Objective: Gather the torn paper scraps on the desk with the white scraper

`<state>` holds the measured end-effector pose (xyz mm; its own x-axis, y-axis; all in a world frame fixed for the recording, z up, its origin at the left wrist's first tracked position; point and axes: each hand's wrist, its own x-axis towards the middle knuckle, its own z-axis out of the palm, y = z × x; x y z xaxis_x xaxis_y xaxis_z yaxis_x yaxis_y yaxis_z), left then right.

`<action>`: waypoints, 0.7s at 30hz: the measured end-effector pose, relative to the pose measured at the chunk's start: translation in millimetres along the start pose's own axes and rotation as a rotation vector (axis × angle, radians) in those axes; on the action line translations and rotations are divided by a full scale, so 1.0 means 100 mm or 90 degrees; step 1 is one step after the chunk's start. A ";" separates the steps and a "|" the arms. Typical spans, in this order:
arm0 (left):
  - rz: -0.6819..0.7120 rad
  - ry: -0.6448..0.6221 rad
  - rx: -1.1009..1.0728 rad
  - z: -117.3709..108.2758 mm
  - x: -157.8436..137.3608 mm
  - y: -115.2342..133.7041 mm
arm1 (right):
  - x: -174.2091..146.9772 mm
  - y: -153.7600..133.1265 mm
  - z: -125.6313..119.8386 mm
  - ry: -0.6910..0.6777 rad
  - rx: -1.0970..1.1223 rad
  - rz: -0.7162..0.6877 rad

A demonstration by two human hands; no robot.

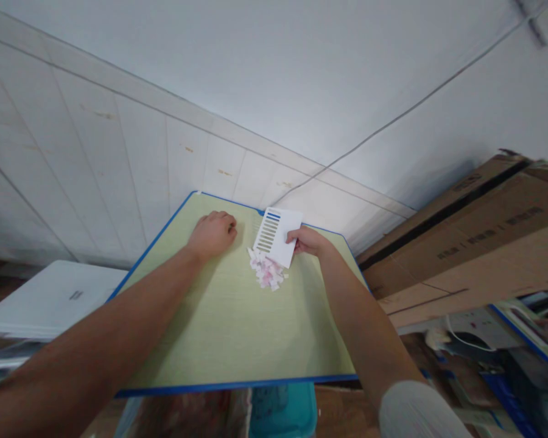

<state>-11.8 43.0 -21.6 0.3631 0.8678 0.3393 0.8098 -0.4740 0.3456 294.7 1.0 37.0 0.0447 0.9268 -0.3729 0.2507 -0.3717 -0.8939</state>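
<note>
In the head view, the right hand [311, 240] of the person holds a white card [287, 234] by its right edge, the thumb lying on the front face. The card has a column of narrow slots and is above the far part of the green desk [256, 340]. Just below its lower edge is a small pile of white and pink paper scraps [268, 274]. The left hand [214, 232] is loosely curled over the desk, left of the card; whether it has something inside, one cannot tell. A cardboard box [475, 237] stands at the right.
</note>
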 end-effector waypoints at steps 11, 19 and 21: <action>-0.003 0.006 -0.019 0.02 0.02 -0.02 | -0.96 0.13 -0.09 0.124 -0.016 -0.118; -0.002 -0.001 -0.002 0.04 0.07 -0.08 | -1.94 0.91 -0.51 0.389 -0.001 -0.103; -0.003 -0.006 0.005 0.04 0.08 -0.09 | -2.11 1.06 -0.55 0.436 -0.001 -0.096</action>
<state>-13.9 54.9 -25.2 0.3632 0.8716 0.3291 0.8151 -0.4684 0.3409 364.9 -231.1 34.2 0.6081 0.7939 -0.0035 0.3038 -0.2367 -0.9229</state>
